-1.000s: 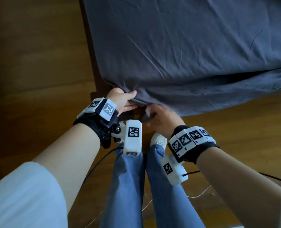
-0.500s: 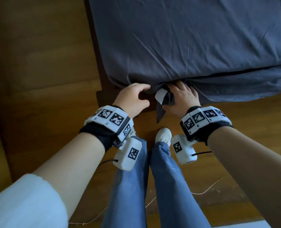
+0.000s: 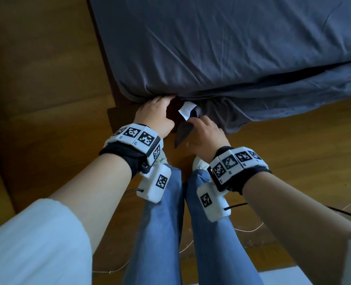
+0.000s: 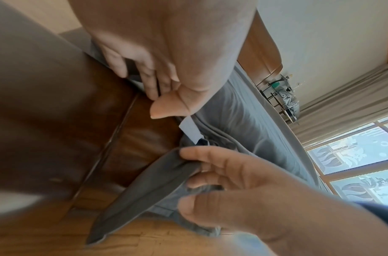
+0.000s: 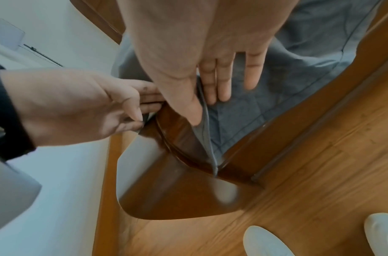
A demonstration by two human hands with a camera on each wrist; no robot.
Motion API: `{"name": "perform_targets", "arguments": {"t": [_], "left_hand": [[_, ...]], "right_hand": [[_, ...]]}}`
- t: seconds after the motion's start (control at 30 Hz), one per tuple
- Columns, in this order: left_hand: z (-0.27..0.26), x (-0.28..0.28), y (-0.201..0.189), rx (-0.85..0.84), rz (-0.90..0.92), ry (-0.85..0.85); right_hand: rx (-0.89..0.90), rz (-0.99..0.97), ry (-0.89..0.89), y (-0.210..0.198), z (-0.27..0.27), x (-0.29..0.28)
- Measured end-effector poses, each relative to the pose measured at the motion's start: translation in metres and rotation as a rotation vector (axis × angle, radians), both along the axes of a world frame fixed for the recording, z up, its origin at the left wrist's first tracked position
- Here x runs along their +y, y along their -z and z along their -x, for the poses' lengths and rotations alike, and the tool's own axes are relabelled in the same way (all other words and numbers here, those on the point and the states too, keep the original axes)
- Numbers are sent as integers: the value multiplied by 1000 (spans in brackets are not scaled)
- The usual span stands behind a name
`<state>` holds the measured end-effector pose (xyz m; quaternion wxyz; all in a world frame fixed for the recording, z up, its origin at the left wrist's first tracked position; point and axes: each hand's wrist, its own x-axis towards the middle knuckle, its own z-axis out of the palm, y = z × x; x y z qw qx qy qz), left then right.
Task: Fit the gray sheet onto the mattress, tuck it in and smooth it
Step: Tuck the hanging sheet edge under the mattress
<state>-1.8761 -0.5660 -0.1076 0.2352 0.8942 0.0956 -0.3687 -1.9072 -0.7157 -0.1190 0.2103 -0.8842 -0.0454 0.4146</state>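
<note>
The gray sheet (image 3: 221, 48) covers the mattress top and hangs loose over the near side. At the near left corner my left hand (image 3: 156, 112) has its fingers curled round the sheet's edge; the right wrist view shows the left hand (image 5: 136, 112) pinching it against the dark wooden bed frame (image 5: 177, 181). Just to its right, my right hand (image 3: 203, 128) holds a hanging flap of the sheet (image 4: 145, 190) between thumb and fingers (image 5: 212, 86). A white label (image 3: 186, 110) sticks out of the fabric between the two hands.
The bed frame's corner post (image 3: 119, 116) stands on a wooden floor (image 3: 293, 151). My legs in blue jeans and white shoes (image 3: 199, 163) are close to the bed. A thin cable (image 3: 248, 230) lies on the floor behind my feet.
Both hands have come up from low under the corner to the sheet's edge. The right hand has drawn a flap with the white label out and slid down along it.
</note>
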Motion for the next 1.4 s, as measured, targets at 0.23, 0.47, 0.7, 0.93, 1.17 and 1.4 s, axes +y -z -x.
{"name": "perform_targets", "arguments": {"t": [0.23, 0.47, 0.7, 0.93, 1.17, 1.4], "left_hand": [[5, -2, -3, 8, 96, -55], [15, -11, -10, -238, 119, -69], [8, -19, 2, -121, -73, 147], [-2, -42, 10, -141, -274, 53], [0, -58, 18, -168, -350, -89], [4, -50, 11, -38, -235, -31]], "right_hand": [[-214, 179, 175, -7, -15, -19], [-277, 272, -28, 1, -46, -25], [-244, 305, -149, 3, -63, -29], [-231, 186, -196, 0, -68, -46], [-275, 20, -493, -25, -4, -77], [-249, 147, -305, -1, -27, -72]]}}
